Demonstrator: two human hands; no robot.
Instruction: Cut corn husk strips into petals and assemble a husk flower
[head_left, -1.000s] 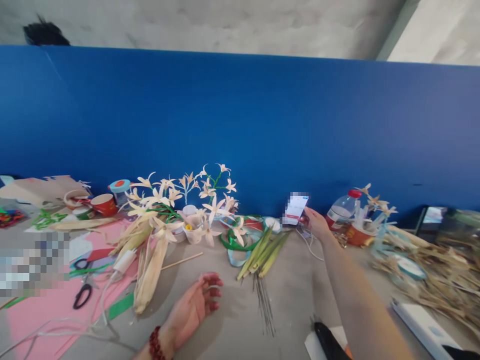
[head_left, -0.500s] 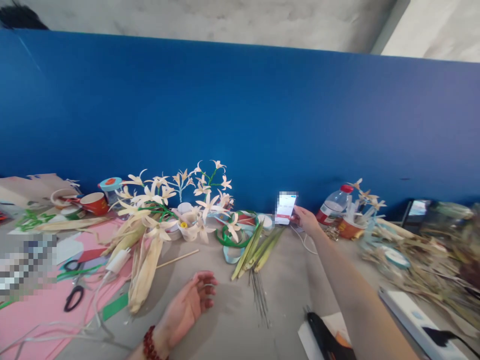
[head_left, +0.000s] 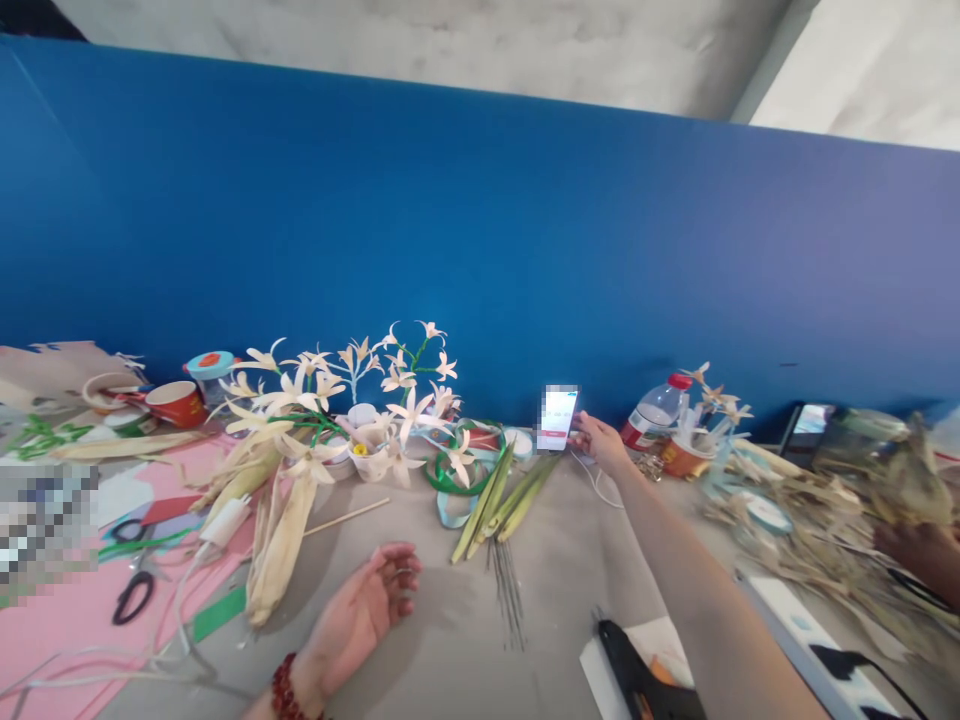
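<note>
My right hand reaches across to the back of the table, its fingers closed at the right edge of an upright phone with a lit screen. Nothing is in my left hand, which hovers over the table front with its palm partly up and fingers loosely curled apart. Between the hands lie green-tipped husk bundles on thin wire stems. Behind my left hand, cream husk flowers on green stems stand around small cups. A black glue gun lies on white paper beneath my right forearm.
Dried husks, scissors and pink paper cover the left side. A red-capped bottle, a paper cup and a power strip stand right. Another person's hand is among dry husks at far right.
The view has turned slightly right, so the table things appear farther left. Another person's hand has come in at the far right. My hands keep nearly the same pose.
</note>
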